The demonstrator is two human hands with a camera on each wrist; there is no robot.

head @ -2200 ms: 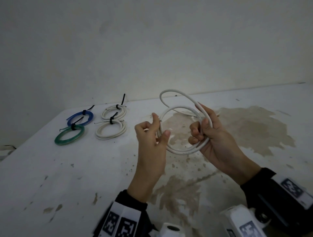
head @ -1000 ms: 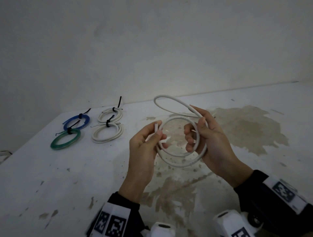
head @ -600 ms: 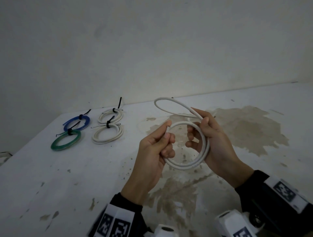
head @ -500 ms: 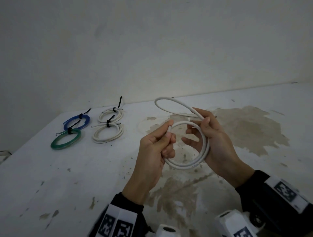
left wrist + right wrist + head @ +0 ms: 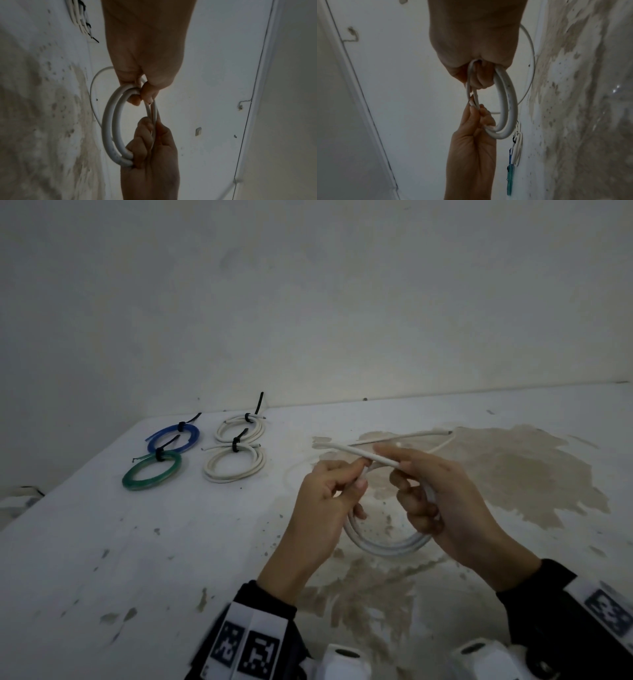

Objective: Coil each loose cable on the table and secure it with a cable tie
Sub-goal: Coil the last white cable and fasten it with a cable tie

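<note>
Gripping white cable coil (image 5: pixel 383 544) with both hands, left (image 5: pixel 329 501), right (image 5: pixel 442 498), no readable writing

Stained white table (image 5: pixel 137 559); pale wall (image 5: pixel 308 302) behind; wall switch (image 5: pixel 198 131)

Looked like a bare, rough utility room or back room, not a lived-in home space. The wall (image 5: pixel 308 302) was plain whitewashed plaster, blotchy and unfinished. The work surface was a white table (image 5: pixel 102 559) with its paint chipped and big brownish worn patches (image 5: pixel 513 474) showing through. From the wrist views there was a thin wire (image 5: pixel 257 67) run loose along the wall and a small wall switch (image 5: pixel 198 131). Only other stuff was a few tied cable coils: blue (image 5: pixel 173 436), green (image 5: pixel 151 476) and two white ones (image 5: pixel 234 465).
</note>
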